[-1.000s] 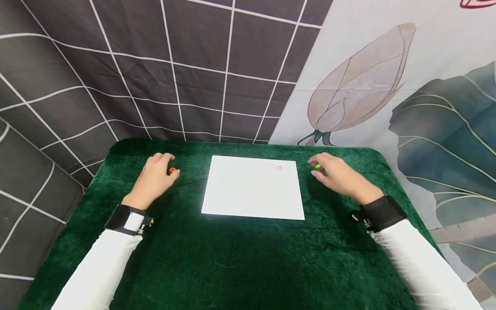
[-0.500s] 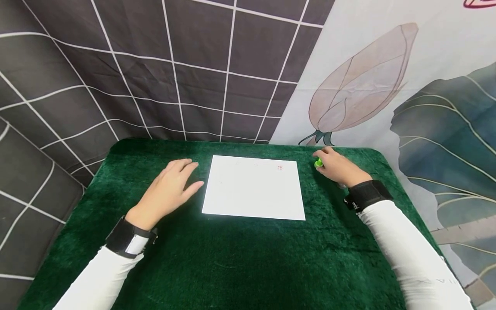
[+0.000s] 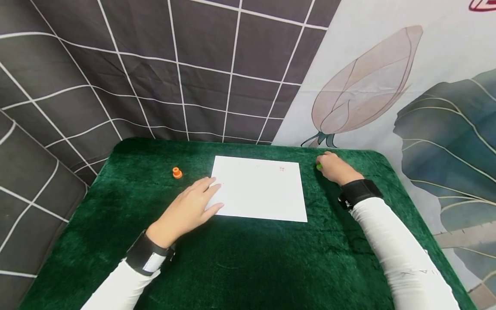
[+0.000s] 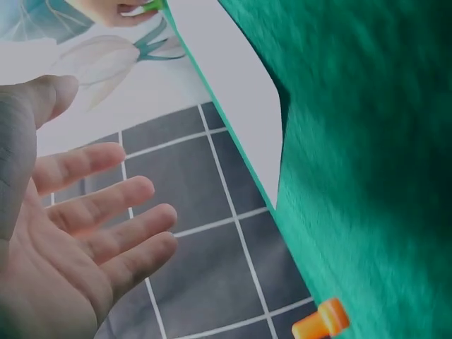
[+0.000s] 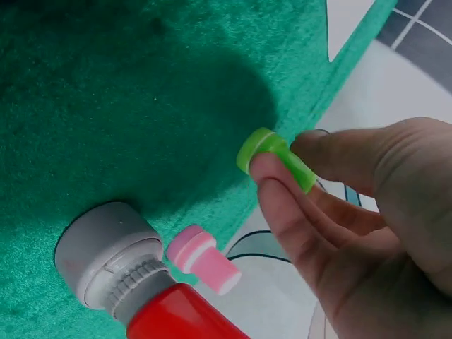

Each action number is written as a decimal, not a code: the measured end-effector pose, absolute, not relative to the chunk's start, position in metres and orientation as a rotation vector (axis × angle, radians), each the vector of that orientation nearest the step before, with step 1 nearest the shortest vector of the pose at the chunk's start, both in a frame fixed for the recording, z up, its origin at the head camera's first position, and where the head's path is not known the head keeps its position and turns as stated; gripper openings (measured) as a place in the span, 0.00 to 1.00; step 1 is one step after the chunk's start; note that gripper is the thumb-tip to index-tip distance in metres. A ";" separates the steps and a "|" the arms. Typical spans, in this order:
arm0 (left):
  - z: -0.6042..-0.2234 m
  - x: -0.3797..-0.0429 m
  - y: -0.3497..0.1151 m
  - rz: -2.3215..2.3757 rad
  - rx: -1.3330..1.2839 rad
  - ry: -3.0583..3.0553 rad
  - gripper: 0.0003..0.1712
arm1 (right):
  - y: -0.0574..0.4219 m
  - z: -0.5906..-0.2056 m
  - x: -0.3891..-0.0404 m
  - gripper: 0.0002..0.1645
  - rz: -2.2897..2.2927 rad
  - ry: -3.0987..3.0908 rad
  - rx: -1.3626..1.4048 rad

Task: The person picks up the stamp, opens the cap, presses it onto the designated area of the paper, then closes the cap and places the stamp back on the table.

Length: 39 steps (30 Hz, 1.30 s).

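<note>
Cloth (image 3: 252,262), deep green, is backed by gridded drapery (image 3: 207,84); at far right, a lime piece (image 5: 257,146) is pinched by the right hand (image 3: 336,168); nothing is held by the straight-fingered left hand (image 3: 187,211).

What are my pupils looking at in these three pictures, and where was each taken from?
No machine is at work here: these are a person's bare hands, with a black band on each wrist. The widest picture comes from a camera on the head, looking forward and down; the other two come from cameras on each wrist.

A sheet of paper lies on a green cloth, with an orange piece to its left. The right-wrist picture also shows a pink piece and a red-and-grey object.

The right hand pinches a green piece. The left hand holds nothing, fingers spread at the paper's left edge.
</note>
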<state>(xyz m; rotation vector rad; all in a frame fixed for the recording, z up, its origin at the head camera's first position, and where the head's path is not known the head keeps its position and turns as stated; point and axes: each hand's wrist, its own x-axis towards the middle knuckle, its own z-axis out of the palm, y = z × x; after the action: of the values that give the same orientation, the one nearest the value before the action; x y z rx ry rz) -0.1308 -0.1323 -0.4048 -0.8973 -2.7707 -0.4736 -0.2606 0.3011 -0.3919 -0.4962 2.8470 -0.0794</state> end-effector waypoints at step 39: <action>-0.336 -0.145 -0.084 -0.941 -0.773 -2.480 0.23 | 0.223 -0.344 -0.166 0.14 -0.864 3.143 -0.887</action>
<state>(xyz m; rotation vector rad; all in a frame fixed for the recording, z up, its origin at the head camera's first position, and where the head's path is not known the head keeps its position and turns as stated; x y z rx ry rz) -0.1448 -0.0837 -0.3362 -0.7731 -2.4801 -0.9407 -0.1661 0.2227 -0.3439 -0.8873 3.1428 -0.8637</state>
